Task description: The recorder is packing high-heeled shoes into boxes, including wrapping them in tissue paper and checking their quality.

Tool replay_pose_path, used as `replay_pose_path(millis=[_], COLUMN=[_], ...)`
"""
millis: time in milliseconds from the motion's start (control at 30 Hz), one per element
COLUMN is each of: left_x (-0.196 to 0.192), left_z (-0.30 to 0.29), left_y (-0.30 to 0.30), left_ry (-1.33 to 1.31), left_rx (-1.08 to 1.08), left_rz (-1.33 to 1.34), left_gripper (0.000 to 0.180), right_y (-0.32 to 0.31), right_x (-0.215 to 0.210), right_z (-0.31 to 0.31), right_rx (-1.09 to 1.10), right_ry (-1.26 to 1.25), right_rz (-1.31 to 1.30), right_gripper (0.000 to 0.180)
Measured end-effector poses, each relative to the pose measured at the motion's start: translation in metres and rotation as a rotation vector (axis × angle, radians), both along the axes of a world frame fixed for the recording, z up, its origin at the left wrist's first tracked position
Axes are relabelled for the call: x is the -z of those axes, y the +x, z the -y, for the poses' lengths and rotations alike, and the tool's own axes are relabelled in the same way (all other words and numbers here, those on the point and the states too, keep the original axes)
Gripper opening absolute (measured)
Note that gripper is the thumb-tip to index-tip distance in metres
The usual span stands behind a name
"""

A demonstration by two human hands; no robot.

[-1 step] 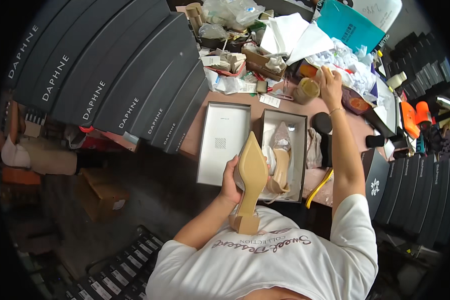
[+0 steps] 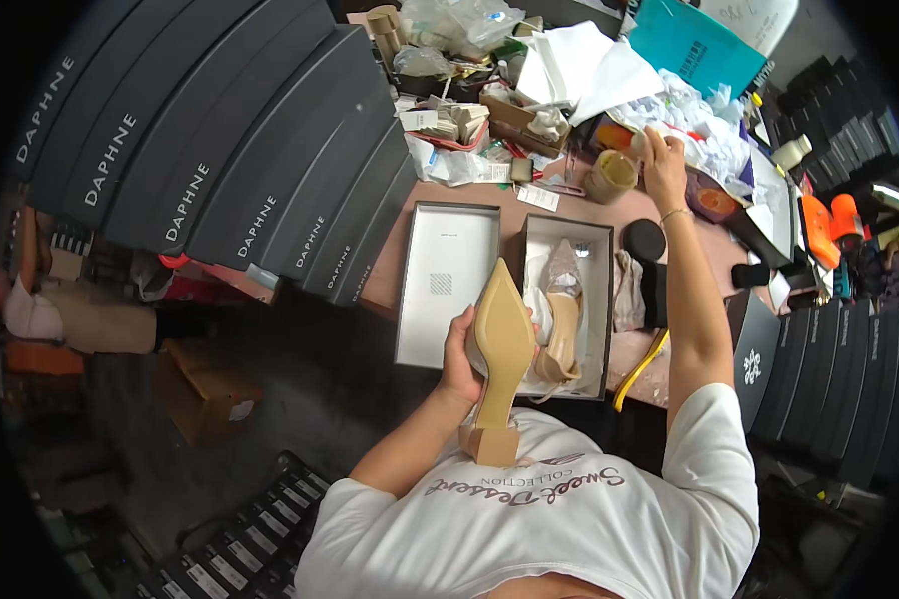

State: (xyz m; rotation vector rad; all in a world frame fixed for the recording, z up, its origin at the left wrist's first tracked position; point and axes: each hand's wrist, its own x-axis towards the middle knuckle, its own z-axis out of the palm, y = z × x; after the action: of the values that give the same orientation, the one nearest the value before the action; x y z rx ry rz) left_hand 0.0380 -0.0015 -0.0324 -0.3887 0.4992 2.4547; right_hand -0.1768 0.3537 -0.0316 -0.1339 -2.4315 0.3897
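Observation:
A beige pointed heeled shoe (image 2: 504, 334) is gripped by my left hand (image 2: 459, 361), its tan sole facing up and its block heel towards my chest. My right hand (image 2: 663, 165) reaches to the far side of the table with fingers bent together around a small pale thing, too unclear to name. Just left of those fingers stands an open jar (image 2: 609, 180) with yellowish contents. Behind the held shoe, an open shoe box (image 2: 596, 299) contains the matching shoe (image 2: 563, 324) and some tissue paper. The box's white-lined lid (image 2: 449, 309) lies to its left.
Dark shoe boxes (image 2: 220, 150) are stacked on the left, with more boxes (image 2: 819, 369) at the right. Tags, plastic bags and crumpled white paper (image 2: 704, 120) crowd the back. A yellow-handled tool (image 2: 641, 369) and a black round object (image 2: 643, 240) lie right of the shoe box.
My right hand has shifted very slightly away from the jar. My left hand and the shoe it holds stay almost still.

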Motion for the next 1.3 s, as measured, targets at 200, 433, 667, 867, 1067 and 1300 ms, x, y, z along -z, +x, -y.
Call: replay_pose_path(millis=[200, 433, 667, 867, 1067, 1300], left_x=[-0.001, 0.014, 0.054, 0.039, 0.040, 0.036], left_z=[0.001, -0.006, 0.010, 0.007, 0.004, 0.013], left_y=[0.000, 0.045, 0.072, 0.080, 0.110, 0.112], left_ry=[-0.074, -0.327, -0.533, -0.218, -1.013, -0.729], left_rx=[0.072, 0.057, 0.011, 0.359, -0.064, 0.048], left_rz=[-0.063, -0.102, -0.279, -0.312, -0.552, -0.326], left_gripper=[0.063, 0.050, 0.049, 0.054, 0.055, 0.057], right_y=[0.165, 0.291, 0.294, 0.295, 0.334, 0.352], right_x=[-0.037, -0.015, -0.017, -0.002, 0.008, -0.013], right_z=[0.113, 0.199, 0.210, 0.194, 0.220, 0.207], right_rx=[-0.504, -0.748, -0.574, -0.477, -0.552, -0.504], right_ry=[-0.541, -0.261, 0.037, -0.331, -0.316, -0.236], right_rz=[0.228, 0.224, 0.804, 0.336, 0.343, 0.258], right_gripper=[0.021, 0.016, 0.012, 0.015, 0.012, 0.010])
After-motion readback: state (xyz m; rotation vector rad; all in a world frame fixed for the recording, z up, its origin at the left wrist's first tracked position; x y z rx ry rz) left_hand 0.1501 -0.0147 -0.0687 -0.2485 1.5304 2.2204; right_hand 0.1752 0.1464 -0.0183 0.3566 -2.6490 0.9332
